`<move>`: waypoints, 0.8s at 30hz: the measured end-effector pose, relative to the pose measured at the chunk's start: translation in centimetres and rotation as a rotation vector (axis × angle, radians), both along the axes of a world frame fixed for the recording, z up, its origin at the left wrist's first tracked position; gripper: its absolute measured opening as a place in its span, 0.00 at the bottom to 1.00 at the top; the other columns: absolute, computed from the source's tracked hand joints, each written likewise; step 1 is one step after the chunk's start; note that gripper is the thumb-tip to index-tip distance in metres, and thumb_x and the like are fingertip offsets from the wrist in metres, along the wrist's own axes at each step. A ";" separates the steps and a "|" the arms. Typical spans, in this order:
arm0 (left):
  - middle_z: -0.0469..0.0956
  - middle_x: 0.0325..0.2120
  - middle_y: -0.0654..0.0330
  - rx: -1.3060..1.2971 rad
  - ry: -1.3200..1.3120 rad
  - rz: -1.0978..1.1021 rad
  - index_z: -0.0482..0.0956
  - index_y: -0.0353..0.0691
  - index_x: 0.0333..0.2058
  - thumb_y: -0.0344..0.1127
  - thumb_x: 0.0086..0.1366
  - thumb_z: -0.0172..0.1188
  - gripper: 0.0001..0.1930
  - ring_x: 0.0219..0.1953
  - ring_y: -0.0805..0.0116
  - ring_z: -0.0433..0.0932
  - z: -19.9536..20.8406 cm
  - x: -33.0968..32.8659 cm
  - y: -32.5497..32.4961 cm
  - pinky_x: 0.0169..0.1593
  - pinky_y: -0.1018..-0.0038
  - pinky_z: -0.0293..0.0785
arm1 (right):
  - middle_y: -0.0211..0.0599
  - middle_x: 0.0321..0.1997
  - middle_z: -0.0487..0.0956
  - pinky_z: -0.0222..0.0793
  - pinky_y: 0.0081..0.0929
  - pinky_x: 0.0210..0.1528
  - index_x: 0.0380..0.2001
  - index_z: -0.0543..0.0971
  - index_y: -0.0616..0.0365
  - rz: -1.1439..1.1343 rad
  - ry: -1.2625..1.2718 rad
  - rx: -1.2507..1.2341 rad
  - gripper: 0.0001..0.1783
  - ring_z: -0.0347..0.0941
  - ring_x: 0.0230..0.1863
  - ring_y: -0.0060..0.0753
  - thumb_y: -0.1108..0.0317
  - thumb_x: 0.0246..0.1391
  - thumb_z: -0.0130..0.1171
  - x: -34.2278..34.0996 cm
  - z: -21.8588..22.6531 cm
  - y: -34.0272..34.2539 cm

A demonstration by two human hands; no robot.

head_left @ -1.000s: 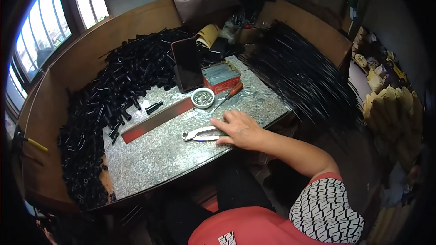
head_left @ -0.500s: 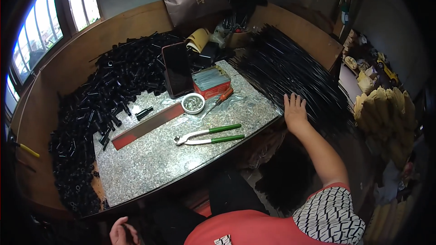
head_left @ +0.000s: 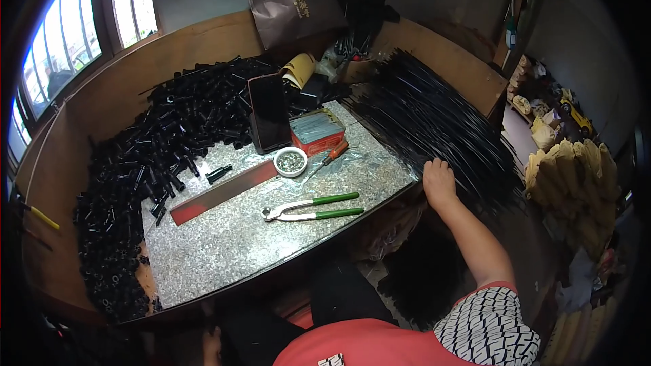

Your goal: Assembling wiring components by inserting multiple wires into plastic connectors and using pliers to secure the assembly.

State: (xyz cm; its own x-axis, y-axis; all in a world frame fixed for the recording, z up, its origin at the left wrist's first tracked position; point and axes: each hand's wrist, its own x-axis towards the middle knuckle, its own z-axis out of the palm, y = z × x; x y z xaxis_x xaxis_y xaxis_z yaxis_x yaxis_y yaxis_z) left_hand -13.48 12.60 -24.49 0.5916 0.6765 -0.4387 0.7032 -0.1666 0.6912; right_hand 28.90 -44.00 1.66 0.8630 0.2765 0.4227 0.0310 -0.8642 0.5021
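Note:
At the near left side of a large bundle of thin black rods point(head_left: 434, 108), my right hand point(head_left: 439, 181) rests with its fingers curled in against the rods. The fingertips are hidden, so what they grip cannot be made out. My left hand point(head_left: 212, 347) hangs low by my legs, dark and partly cut off, its fingers unclear. Between my arms on the speckled stone slab point(head_left: 224, 251) lie green-handled pincers point(head_left: 315, 207). Past them are a flat grey-red bar point(head_left: 224, 193), a white bowl of small metal pieces point(head_left: 290, 162) and an orange-handled screwdriver point(head_left: 335, 153).
Black tubular parts point(head_left: 183, 115) are heaped along the left and back, with one loose part point(head_left: 218, 174) on the slab. A phone point(head_left: 268, 112) stands beside a red box of thin pale strips point(head_left: 319, 139). Stacked yellowish bundles point(head_left: 573, 176) are at far right.
My right hand's fingers, spread over the rods before, have curled in. My left hand has dropped lower and further back toward my legs. The view has shifted slightly.

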 end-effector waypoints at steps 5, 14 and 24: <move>0.77 0.42 0.43 -0.013 -0.039 -0.053 0.74 0.31 0.47 0.40 0.62 0.56 0.20 0.47 0.52 0.75 -1.1 1.3 -0.1 0.51 0.65 0.68 | 0.42 0.34 0.71 0.73 0.31 0.36 0.28 0.71 0.58 0.077 0.064 0.109 0.04 0.73 0.36 0.40 0.72 0.47 0.53 -1.3 0.0 0.3; 0.78 0.41 0.44 0.089 0.032 -0.165 0.74 0.32 0.47 0.36 0.62 0.55 0.18 0.44 0.54 0.77 0.1 1.3 -1.2 0.48 0.66 0.71 | 0.41 0.29 0.72 0.74 0.32 0.32 0.27 0.71 0.59 0.078 -0.061 0.156 0.11 0.75 0.31 0.40 0.62 0.56 0.54 -0.8 2.5 -2.6; 0.79 0.38 0.45 0.158 0.073 -0.239 0.76 0.32 0.46 0.33 0.60 0.55 0.16 0.42 0.55 0.78 -2.1 0.5 -0.2 0.46 0.67 0.73 | 0.44 0.33 0.75 0.73 0.35 0.39 0.29 0.74 0.61 0.074 0.004 0.196 0.14 0.74 0.37 0.43 0.61 0.48 0.61 3.4 1.6 -1.9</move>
